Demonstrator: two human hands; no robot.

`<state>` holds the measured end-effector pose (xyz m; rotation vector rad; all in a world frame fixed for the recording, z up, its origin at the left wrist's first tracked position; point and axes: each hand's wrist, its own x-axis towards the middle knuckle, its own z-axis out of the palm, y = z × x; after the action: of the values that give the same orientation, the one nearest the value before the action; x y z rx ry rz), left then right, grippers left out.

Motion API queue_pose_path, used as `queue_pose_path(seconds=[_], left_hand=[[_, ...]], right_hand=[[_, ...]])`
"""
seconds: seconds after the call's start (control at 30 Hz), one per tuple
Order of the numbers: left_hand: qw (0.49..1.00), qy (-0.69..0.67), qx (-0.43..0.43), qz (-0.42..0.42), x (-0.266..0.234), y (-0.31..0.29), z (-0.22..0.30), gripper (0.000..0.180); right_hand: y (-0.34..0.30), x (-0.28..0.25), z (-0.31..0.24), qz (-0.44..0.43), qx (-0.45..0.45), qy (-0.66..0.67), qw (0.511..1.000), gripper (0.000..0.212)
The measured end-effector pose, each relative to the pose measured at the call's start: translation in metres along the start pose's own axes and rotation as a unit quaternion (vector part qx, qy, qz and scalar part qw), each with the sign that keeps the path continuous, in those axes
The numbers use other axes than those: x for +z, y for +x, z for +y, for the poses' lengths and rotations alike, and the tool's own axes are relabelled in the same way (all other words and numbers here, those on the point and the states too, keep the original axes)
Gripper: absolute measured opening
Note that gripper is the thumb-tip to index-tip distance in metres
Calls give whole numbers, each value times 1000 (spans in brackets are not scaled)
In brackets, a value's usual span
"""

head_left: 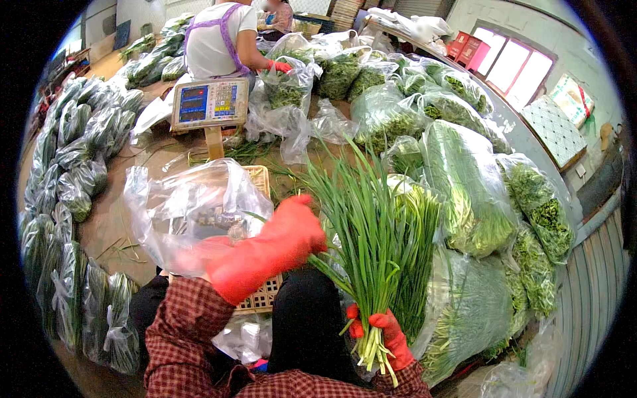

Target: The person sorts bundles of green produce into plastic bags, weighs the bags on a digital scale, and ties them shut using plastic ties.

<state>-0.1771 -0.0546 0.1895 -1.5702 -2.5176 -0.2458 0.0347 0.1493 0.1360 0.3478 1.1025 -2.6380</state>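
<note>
Red-gloved, the person's right hand (393, 337) lies at 5 o'clock of the view, its grip clamped around the pale stem ends (376, 350) of a bunch of long green leaves (361, 232). The bunch stands between the centre and 5 o'clock, stems pointing toward 6 and blades fanning toward 12. The left hand (292, 232), gloved alike, is just off the centre toward 7 o'clock; it is blurred and its fingers are indistinct, so whether its grip is apart, together or clamped on anything cannot be told. A red checked sleeve (179, 328) leads up to it from 7 o'clock. Beside this arm, at 9 o'clock, a crumpled clear plastic bag (199, 199) lies across part of a tan lattice crate (262, 292), which shows again at 7 o'clock. A weighing scale (210, 104) stands between 10 and 11 o'clock. At 11 o'clock a co-worker (211, 43) in a white top with purple straps has a red-gloved hand (282, 67) at a clear bag of greens (285, 93). Filled bags (468, 186) crowd the arc from 12 to 5 o'clock; plastic-wrapped green bundles (74, 136) line the arc from 8 to 10.
</note>
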Motion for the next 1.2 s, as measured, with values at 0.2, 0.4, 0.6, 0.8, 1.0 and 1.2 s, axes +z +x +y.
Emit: queue_pose_path(seconds=[0.2,0.4,0.6,0.8,1.0,1.2], left_hand=[[892,90,-170,408,-71,-126,-86,13],[600,376,-704,-59,-54,-366,-146,74],[516,109,-801,-281,-47,-441,-75,58],[698,-132,-669,217,-54,-387,-80,96],[723,149,-560,376,-45,-237,-124,110],[604,-93,-704,362,13,-286,-177,79]], right_hand=[[-4,-8,5,40,-36,8,999,48],[4,15,-35,-99,-46,236,966,77],[45,72,-88,-326,-94,99,935,88],[129,195,-93,-301,-175,-213,913,67],[273,289,-2,-368,-302,-405,781,42],[314,260,118,-293,-277,-651,643,70]])
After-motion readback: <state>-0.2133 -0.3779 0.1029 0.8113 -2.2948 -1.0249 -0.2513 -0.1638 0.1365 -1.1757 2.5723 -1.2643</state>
